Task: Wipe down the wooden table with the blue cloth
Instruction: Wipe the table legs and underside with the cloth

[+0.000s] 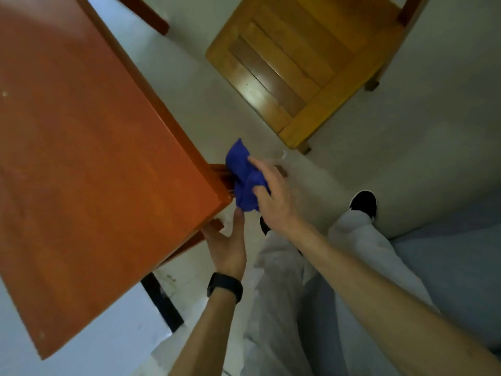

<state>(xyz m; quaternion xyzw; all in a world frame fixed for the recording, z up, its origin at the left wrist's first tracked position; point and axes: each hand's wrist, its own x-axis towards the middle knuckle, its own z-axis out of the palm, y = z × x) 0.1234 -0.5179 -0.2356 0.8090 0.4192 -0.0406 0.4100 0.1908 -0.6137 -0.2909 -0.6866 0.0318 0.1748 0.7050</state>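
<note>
We see the wooden table [95, 158] end at its near corner, with open floor [406, 147] between that edge and the yellow chair [303, 66]. The right hand [273, 196] grips the bunched blue cloth [241, 175] against the table's side edge, beside the corner. The left hand [227, 245] meets the corner from below, thumb straight; whether its fingers curl, we cannot tell.
</note>
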